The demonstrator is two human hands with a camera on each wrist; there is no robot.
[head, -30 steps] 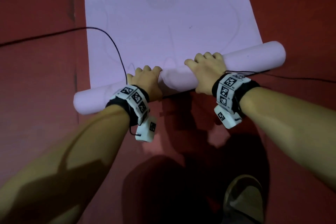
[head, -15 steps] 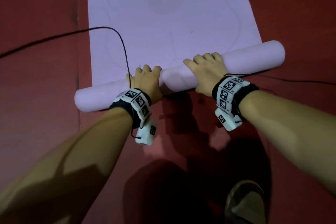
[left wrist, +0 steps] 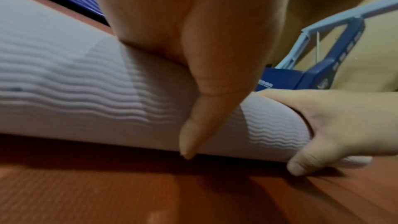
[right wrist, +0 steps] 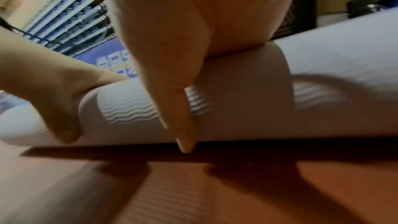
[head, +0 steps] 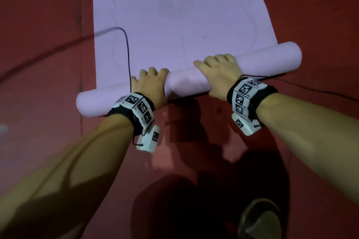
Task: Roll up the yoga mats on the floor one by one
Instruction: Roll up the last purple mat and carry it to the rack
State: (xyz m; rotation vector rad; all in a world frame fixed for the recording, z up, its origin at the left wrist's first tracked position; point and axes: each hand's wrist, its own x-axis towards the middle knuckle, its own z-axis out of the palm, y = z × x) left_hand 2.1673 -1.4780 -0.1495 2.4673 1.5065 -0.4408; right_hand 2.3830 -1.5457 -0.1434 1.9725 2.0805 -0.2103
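A lilac yoga mat [head: 174,15] lies flat on the red floor, and its near end is wound into a roll [head: 186,83] lying slantwise across the head view. My left hand [head: 150,85] grips the roll left of its middle, fingers curled over the top. My right hand [head: 219,72] grips it right of the middle in the same way. In the left wrist view my thumb [left wrist: 204,108] runs down the ribbed near face of the roll [left wrist: 75,91]. The right wrist view shows the right thumb [right wrist: 178,108] doing the same on the roll [right wrist: 247,100].
A black cable [head: 127,50] crosses the mat's left part and runs off over the red floor [head: 38,83]. A second cable [head: 310,89] trails right from under the roll. My shoe [head: 260,219] stands at the bottom right. A blue rack [left wrist: 323,57] stands beyond the mat.
The roll has turned a little farther along the flat mat, away from me, with both hands still on it. The left cable has shifted and shows blurred.
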